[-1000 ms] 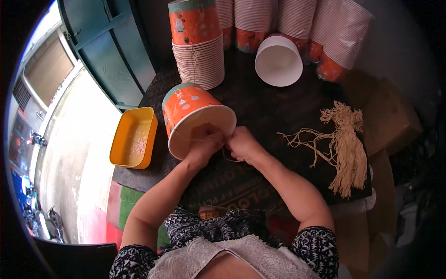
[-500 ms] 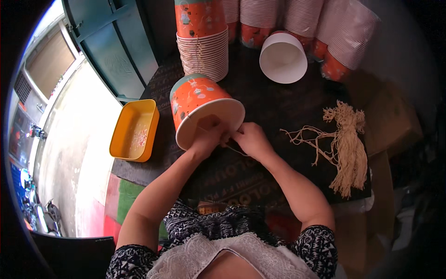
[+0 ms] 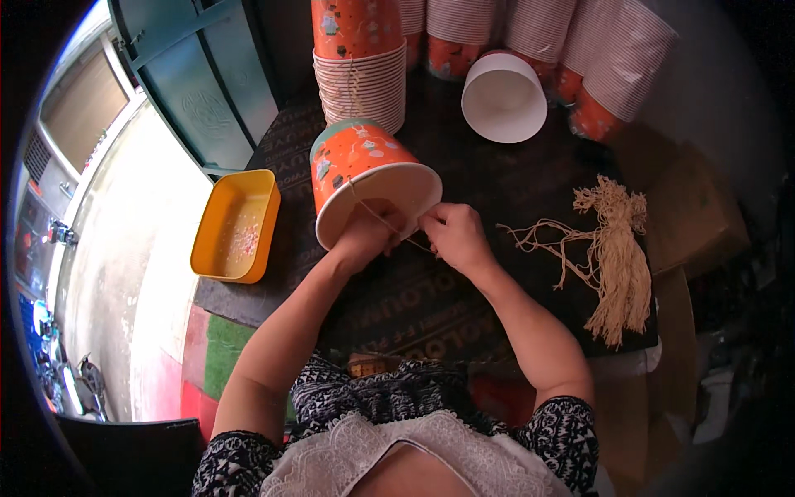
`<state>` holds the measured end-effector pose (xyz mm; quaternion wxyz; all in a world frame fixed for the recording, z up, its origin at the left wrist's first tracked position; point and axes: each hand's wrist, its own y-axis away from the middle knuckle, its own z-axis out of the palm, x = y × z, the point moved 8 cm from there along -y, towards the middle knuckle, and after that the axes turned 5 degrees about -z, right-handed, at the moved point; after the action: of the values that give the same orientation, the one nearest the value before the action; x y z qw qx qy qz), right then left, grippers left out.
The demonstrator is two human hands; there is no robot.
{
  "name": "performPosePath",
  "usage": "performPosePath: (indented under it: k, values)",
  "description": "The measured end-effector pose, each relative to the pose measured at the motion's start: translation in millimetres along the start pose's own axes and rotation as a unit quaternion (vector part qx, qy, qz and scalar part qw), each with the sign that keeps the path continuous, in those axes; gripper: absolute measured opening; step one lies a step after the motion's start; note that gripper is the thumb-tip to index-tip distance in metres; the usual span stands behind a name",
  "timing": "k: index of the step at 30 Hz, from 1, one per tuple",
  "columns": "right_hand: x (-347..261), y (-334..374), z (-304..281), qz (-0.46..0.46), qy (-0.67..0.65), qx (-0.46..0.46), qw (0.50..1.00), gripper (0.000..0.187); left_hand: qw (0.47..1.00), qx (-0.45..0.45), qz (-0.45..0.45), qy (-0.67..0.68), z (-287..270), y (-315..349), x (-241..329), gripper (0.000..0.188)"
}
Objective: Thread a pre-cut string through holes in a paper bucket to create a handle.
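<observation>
Orange paper bucket [image 3: 364, 153] left of centre on black tabletop [image 3: 530, 190], tipped over, mouth facing near side, just near of tall bucket stack [image 3: 358, 91]. Left hand [image 3: 368, 236] reaching inside mouth; fingertips hidden, can't tell if grip is open or closed. Right hand [image 3: 457, 236] at right side of rim, grip closed in fingertip pinch; can't tell whether on cord or bucket wall. Thin cord [image 3: 365, 205] running from left rim across mouth toward right hand. Tan cord bundle [image 3: 617, 265] on right, yellow tub [image 3: 240, 189] on left.

Handling: bucket probably light, semi-stiff, maybe slick, easy to dent; best held by rolled rim, no squeezing mid-wall. Cord likely soft, limp; pinch close to end
</observation>
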<state>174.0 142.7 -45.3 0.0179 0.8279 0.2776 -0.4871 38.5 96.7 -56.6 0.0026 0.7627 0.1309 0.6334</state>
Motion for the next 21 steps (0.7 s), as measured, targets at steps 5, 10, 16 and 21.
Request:
performPosePath:
  k: [5,10,16,21]
  values:
    - [-10,4,-9,0.009,-0.033,0.062,0.998,0.019,0.996,-0.058,0.038,-0.061,7,-1,4,0.016]
    - [-11,5,-8,0.033,-0.022,0.055,0.998,0.022,0.990,-0.036,0.069,-0.120,10,-3,3,0.015]
    - [-30,11,0,-0.038,-0.070,0.021,0.997,0.021,0.978,0.012,0.144,-0.148,11,-4,4,0.014]
    - [-123,53,-13,-0.536,0.057,0.080,0.839,0.006,0.958,0.026,0.239,-0.158,-1,-6,-1,0.010]
